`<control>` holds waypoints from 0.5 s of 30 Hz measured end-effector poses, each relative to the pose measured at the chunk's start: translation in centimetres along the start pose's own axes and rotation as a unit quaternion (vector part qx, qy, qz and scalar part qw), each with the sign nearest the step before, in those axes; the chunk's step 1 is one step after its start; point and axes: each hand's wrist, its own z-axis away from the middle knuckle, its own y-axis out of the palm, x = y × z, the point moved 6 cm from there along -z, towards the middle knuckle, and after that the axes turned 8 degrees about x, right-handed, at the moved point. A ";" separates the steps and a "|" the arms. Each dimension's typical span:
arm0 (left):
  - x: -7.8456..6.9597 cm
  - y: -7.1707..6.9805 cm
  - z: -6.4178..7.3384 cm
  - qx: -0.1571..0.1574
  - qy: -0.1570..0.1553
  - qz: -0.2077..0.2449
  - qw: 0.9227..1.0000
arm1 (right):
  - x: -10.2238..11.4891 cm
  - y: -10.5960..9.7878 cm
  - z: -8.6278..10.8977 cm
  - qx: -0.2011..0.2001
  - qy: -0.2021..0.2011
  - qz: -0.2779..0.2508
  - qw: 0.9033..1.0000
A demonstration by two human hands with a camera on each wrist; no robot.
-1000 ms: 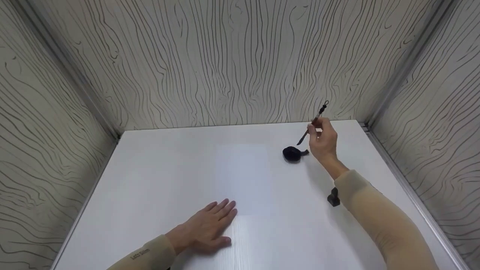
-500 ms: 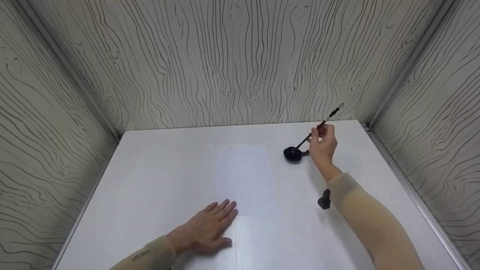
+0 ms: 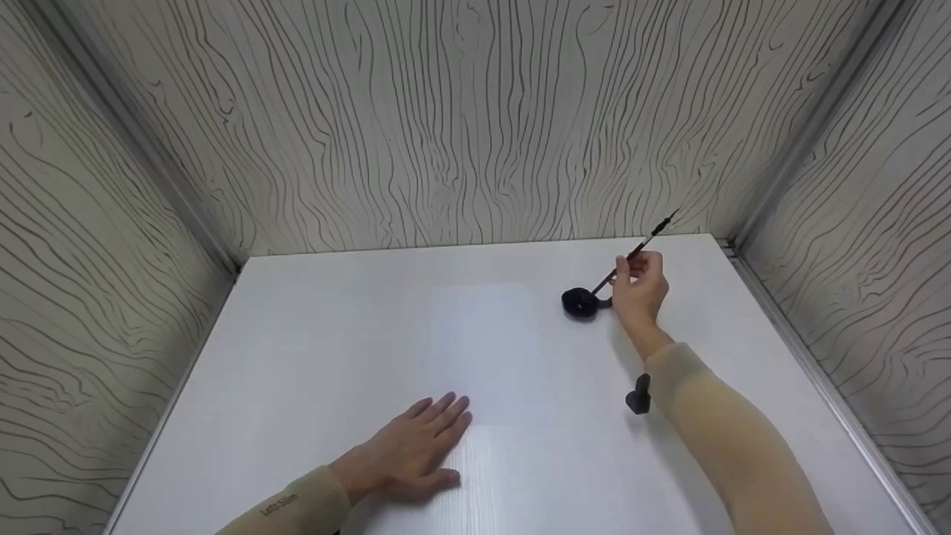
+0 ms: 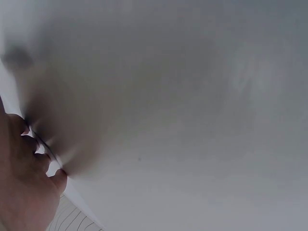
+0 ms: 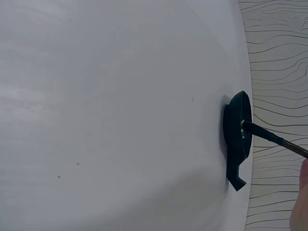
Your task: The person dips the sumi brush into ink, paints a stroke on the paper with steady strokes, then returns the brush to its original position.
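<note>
Slim dark brush (image 3: 643,245), pinched by right hand (image 3: 640,290); tip, a second ago above the round black short-handled dish (image 3: 576,303), now inside: dipping begun, we judge. Left hand (image 3: 417,449): fingers straight, left of dish.

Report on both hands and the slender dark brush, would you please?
Right hand pinching slender dark brush, tip in round black dish with short handle. Left hand resting on white tabletop. Nothing visibly blocking the brush.
</note>
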 end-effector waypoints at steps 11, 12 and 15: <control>0.0 -0.2 0.0 0.003 -0.006 0.007 1.000 | 1.2 -0.2 0.1 0.011 -0.053 0.055 0.997; 0.0 -0.1 0.0 0.004 -0.006 0.011 1.000 | 1.3 -0.3 0.1 0.013 -0.055 0.059 0.997; -0.1 -0.1 0.1 0.005 -0.009 0.009 1.000 | 1.6 -0.4 0.1 0.019 -0.057 0.066 0.996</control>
